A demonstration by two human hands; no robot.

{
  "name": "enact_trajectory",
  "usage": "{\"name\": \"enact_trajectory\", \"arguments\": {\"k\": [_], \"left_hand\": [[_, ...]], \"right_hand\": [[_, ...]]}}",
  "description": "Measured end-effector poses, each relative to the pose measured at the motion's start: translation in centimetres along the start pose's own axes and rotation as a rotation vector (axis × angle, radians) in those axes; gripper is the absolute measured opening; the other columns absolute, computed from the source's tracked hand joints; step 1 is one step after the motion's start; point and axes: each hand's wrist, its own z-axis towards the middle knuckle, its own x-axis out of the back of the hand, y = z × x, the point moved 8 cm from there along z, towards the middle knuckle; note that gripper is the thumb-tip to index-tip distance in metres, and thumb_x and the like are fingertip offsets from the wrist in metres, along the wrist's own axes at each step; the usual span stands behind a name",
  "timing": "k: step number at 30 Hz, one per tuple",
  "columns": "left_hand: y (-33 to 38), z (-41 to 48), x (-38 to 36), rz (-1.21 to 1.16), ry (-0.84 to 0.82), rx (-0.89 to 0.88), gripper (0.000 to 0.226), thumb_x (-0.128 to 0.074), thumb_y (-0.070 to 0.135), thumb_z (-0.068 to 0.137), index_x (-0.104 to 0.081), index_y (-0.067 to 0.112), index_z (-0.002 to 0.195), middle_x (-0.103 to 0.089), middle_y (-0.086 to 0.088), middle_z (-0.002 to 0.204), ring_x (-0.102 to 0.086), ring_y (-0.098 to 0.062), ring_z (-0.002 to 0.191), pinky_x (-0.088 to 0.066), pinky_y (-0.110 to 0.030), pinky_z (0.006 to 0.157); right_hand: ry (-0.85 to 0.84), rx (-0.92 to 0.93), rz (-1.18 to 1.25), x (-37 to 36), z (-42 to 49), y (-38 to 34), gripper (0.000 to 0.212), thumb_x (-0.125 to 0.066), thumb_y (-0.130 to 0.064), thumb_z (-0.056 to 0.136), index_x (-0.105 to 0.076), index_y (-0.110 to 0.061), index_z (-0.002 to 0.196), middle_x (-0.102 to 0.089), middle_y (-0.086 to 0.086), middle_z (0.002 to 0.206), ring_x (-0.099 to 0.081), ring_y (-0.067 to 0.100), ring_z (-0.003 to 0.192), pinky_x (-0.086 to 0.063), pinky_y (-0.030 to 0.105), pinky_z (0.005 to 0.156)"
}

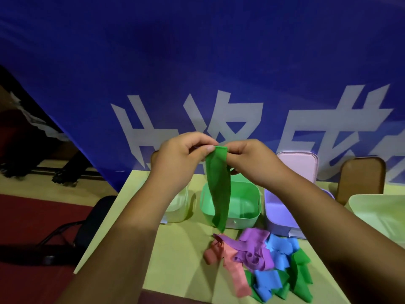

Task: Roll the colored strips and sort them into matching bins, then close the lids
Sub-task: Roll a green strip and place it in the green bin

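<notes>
Both forearms angled up from the near edge. My left hand [175, 159] and right hand [252, 163] were close together above the table [175, 249], each pinching the folded top edge of a soft green strip [219, 194]. Its limp cloth hung, slightly twisted, in front of the rounded green bin [245, 207]. A purple bin [276, 211] stood beside that. Nearer me lay a crumpled pile [263, 264] of pink, purple, blue and green strips.

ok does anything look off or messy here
Nothing looks damaged or spilled. The only mess is the pile of mixed strips tangled on the table before the purple bin. The left hand and right hand pinch the green strip by its top.
</notes>
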Motion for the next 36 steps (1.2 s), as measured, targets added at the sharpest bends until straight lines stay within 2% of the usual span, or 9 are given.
{"name": "enact_trajectory", "arguments": {"k": [2, 8, 14, 16, 19, 21, 28, 33, 36], "left_hand": [[0.4, 0.1, -0.1, 0.006, 0.002, -0.010, 0.011, -0.069, 0.040, 0.101, -0.077, 0.047, 0.106, -0.076, 0.024, 0.100, -0.073, -0.003, 0.095, -0.061, -0.051, 0.090], [2.0, 0.4, 0.3, 0.037, 0.024, -0.048, 0.011, -0.070, 0.036, 0.103, -0.077, 0.043, 0.108, -0.074, 0.022, 0.103, -0.069, -0.003, 0.102, -0.061, -0.050, 0.088], [3.4, 0.9, 0.8, -0.027, 0.057, -0.078, 0.013, -0.073, 0.027, 0.102, -0.078, 0.035, 0.110, -0.075, 0.018, 0.099, -0.069, -0.003, 0.097, -0.061, -0.036, 0.086], [3.0, 1.3, 1.0, -0.102, 0.074, -0.042, 0.015, -0.075, 0.025, 0.101, -0.077, 0.035, 0.112, -0.076, 0.017, 0.099, -0.071, -0.003, 0.096, -0.063, -0.034, 0.088], [2.5, 1.6, 0.9, -0.250, 0.077, 0.019, 0.018, -0.078, 0.023, 0.099, -0.077, 0.032, 0.114, -0.078, 0.011, 0.101, -0.075, -0.010, 0.097, -0.065, -0.042, 0.090], [2.5, 1.6, 0.8, -0.318, 0.072, 0.046, 0.016, -0.076, 0.021, 0.100, -0.076, 0.028, 0.114, -0.079, 0.006, 0.100, -0.077, -0.013, 0.093, -0.066, -0.041, 0.088], [3.9, 1.6, 1.1, -0.362, 0.091, 0.042, 0.007, -0.074, 0.022, 0.102, -0.080, 0.022, 0.106, -0.081, 0.001, 0.093, -0.079, -0.018, 0.086, -0.067, -0.034, 0.080], [5.8, 1.6, 2.1, -0.413, 0.108, 0.002, 0.009, -0.074, 0.019, 0.102, -0.081, 0.014, 0.107, -0.081, -0.002, 0.088, -0.077, -0.012, 0.078, -0.060, -0.019, 0.068], [6.6, 1.8, 3.1, -0.463, 0.141, -0.022, 0.012, -0.074, 0.021, 0.102, -0.081, 0.014, 0.108, -0.082, -0.004, 0.092, -0.079, -0.021, 0.087, -0.065, -0.026, 0.074]], "right_hand": [[-0.024, -0.010, 0.028, 0.6, -0.3, 0.1, 0.015, -0.068, -0.033, 0.102, -0.082, -0.027, 0.107, -0.081, 0.001, 0.093, -0.077, 0.023, 0.093, -0.062, 0.049, 0.093], [-0.080, 0.046, 0.176, 1.5, -1.6, -0.8, 0.025, -0.060, -0.015, 0.103, -0.079, -0.029, 0.115, -0.080, -0.001, 0.107, -0.074, 0.020, 0.106, -0.059, 0.033, 0.094], [0.103, 0.126, 0.120, 3.0, -1.1, -1.7, 0.010, -0.070, -0.024, 0.103, -0.079, -0.023, 0.098, -0.078, 0.003, 0.091, -0.074, 0.029, 0.092, -0.062, 0.051, 0.091], [0.151, 0.133, 0.117, 3.5, -0.9, -2.0, 0.012, -0.070, -0.022, 0.103, -0.079, -0.018, 0.096, -0.078, 0.005, 0.088, -0.074, 0.026, 0.086, -0.063, 0.047, 0.087], [0.151, 0.122, 0.119, 4.0, -0.8, -2.6, 0.013, -0.069, -0.021, 0.104, -0.080, -0.018, 0.097, -0.078, 0.003, 0.087, -0.073, 0.016, 0.081, -0.064, 0.034, 0.079], [0.148, 0.108, 0.129, 4.3, -0.8, -2.8, 0.014, -0.068, -0.022, 0.105, -0.080, -0.020, 0.100, -0.079, 0.001, 0.088, -0.076, 0.018, 0.084, -0.064, 0.031, 0.078], [0.133, 0.104, 0.183, 5.0, -1.2, -3.7, 0.012, -0.067, -0.022, 0.105, -0.079, -0.019, 0.103, -0.080, 0.004, 0.092, -0.077, 0.024, 0.087, -0.065, 0.037, 0.078], [0.184, 0.151, 0.221, 6.0, -1.2, -5.4, 0.012, -0.068, -0.023, 0.105, -0.079, -0.019, 0.107, -0.079, 0.009, 0.090, -0.077, 0.029, 0.084, -0.067, 0.047, 0.075], [0.182, 0.176, 0.236, 6.6, -1.1, -7.0, 0.013, -0.067, -0.021, 0.106, -0.078, -0.016, 0.108, -0.078, 0.011, 0.089, -0.077, 0.027, 0.079, -0.067, 0.047, 0.069]]}}
